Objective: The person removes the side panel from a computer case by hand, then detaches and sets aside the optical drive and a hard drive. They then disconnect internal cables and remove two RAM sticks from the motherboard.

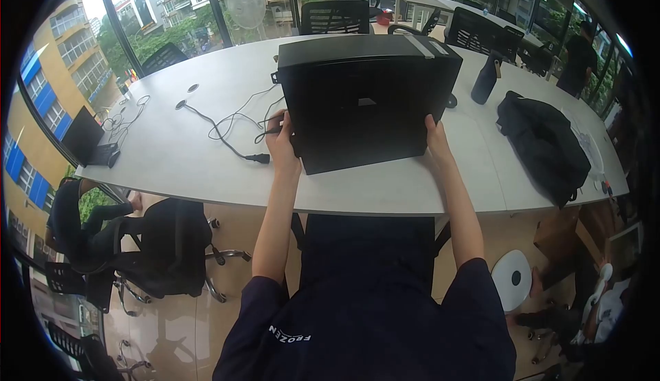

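A black computer case (pixel 364 99) stands on the white bench (pixel 179 154), a little above the middle of the view and close to the bench's near edge. The hands are well apart, one clamped on each side of the case. The left hand (pixel 280 140) grips the lower left edge at about 9 o'clock from the case's middle, with its fingers wrapped onto the side. The right hand (pixel 434 137) presses on the lower right edge at about 4 o'clock, with its fingers laid up along the side wall. Both forearms reach straight up from 6 o'clock.

At 9 o'clock from the case a black cable (pixel 227 130) trails in loops across the bench, and its plug (pixel 258 158) lies just beside the left hand. Far out at 9 o'clock an open laptop (pixel 86 137) sits near the bench's left end. At 3 o'clock a black bag (pixel 543 144) lies slumped on the bench, and a dark bottle (pixel 485 79) stands at 2 o'clock between the bag and the case.

At 12 o'clock, behind the bench, a mesh office chair (pixel 335 17) stands before the windows, with a fan (pixel 246 6) at 11 o'clock. At 8 o'clock another person (pixel 72 219) sits low beside a black chair (pixel 168 243).
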Available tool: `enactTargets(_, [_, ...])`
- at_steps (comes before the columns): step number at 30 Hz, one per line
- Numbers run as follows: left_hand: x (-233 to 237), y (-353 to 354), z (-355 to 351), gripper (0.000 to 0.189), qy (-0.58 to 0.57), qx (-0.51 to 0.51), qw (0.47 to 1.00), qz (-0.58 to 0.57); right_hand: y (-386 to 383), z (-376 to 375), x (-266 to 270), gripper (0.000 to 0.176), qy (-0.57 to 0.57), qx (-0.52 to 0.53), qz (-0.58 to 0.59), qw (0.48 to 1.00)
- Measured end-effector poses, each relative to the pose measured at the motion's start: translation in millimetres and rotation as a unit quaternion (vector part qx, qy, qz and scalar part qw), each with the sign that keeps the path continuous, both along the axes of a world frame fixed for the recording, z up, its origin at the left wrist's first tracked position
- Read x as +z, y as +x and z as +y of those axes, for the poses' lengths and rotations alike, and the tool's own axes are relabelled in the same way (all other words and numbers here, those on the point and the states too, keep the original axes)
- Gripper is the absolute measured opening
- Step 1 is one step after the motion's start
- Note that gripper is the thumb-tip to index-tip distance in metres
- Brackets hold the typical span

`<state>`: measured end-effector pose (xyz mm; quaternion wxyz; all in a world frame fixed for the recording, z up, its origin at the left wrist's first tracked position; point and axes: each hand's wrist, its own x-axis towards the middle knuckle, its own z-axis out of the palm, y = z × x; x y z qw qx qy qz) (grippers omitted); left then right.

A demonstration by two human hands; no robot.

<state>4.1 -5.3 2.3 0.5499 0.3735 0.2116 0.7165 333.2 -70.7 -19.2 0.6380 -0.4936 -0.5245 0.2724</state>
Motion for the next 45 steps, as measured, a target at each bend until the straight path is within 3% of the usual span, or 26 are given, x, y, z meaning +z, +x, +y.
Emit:
enactTargets(6, [-2,-3,6,0.018,-0.011,0.028,1.000,0.003,1,0,1,0.089,-0.036,0.002,0.003,0.999])
enactTargets(8, [-18,-28,26,0.015,-0.043,0.003,0.981,-0.189,-1,-1,1,0.089,-0.030,-0.009,0.007,0.999])
enactTargets(10, [-18,-41,32,0.016,0.000,0.035,0.987,-0.154,-1,-3,-1,0.088,-0.026,-0.008,0.003,1.000])
enactTargets(12, [-17,-51,30,0.016,-0.006,-0.030,0.994,-0.108,3,0,0,0.087,-0.020,-0.004,-0.005,1.000])
enactTargets(14, [-12,-55,25,0.013,-0.022,-0.017,0.996,-0.088,6,2,-5,0.087,-0.053,-0.025,-0.014,0.998])
enactTargets(17, [-13,-70,32,0.012,-0.114,-0.026,0.990,0.076,-2,-4,2,0.085,-0.037,-0.014,0.002,0.999])
enactTargets(18, [-12,-77,33,0.012,-0.113,-0.027,0.990,0.075,-3,-4,0,0.085,-0.037,-0.015,0.001,0.999])
enactTargets(20, [-8,-93,37,0.018,-0.085,0.001,0.904,0.419,-1,0,-2,0.084,-0.009,-0.024,0.001,1.000])
enactTargets(21, [-5,-99,41,0.028,-0.073,0.030,0.862,0.501,-3,-2,1,0.084,-0.009,-0.023,0.001,1.000])
enactTargets(22, [-6,-103,42,0.028,-0.073,0.032,0.862,0.501,-5,-4,4,0.085,-0.005,-0.014,0.003,1.000])
enactTargets(24, [-3,-110,40,0.041,-0.116,0.158,0.675,0.712,-6,-4,3,0.086,-0.003,-0.004,0.007,1.000])
enactTargets(25, [-4,-111,38,0.041,-0.116,0.157,0.674,0.713,-3,-4,2,0.087,-0.034,-0.010,0.009,0.999])
enactTargets(27, [-7,-109,31,0.059,-0.112,0.266,0.550,0.784,0,-4,0,0.088,-0.065,-0.019,0.013,0.998])
enactTargets(31, [-4,-97,-2,0.059,-0.050,0.267,0.606,0.748,0,0,-2,0.089,-0.008,-0.004,-0.002,1.000])
enactTargets(33, [10,-80,-27,0.057,0.119,0.263,0.706,0.646,1,2,-3,0.088,0.006,0.004,-0.012,1.000])
enactTargets(34, [14,-70,-37,0.057,0.115,0.262,0.708,0.646,1,1,-3,0.087,0.006,0.011,-0.011,1.000])
enactTargets(36, [22,-48,-52,0.057,0.205,0.254,0.786,0.525,-2,-1,-2,0.086,0.003,0.018,-0.014,1.000])
enactTargets(37, [28,-38,-59,0.062,0.224,0.254,0.796,0.502,-5,-3,-1,0.086,0.007,0.023,-0.006,1.000])
enactTargets(38, [35,-29,-65,0.062,0.222,0.254,0.800,0.496,-5,-4,2,0.085,0.011,0.027,0.001,1.000])
enactTargets(40, [53,-17,-71,0.067,0.292,0.377,0.717,0.509,0,1,-7,0.086,0.022,0.016,-0.009,1.000])
enactTargets(42, [73,-12,-73,0.071,0.313,0.366,0.724,0.494,2,5,-12,0.088,0.035,0.010,-0.013,0.999])
enactTargets(45, [109,5,-77,0.072,0.364,0.346,0.681,0.533,-1,-1,-6,0.091,0.006,0.047,0.021,0.999])
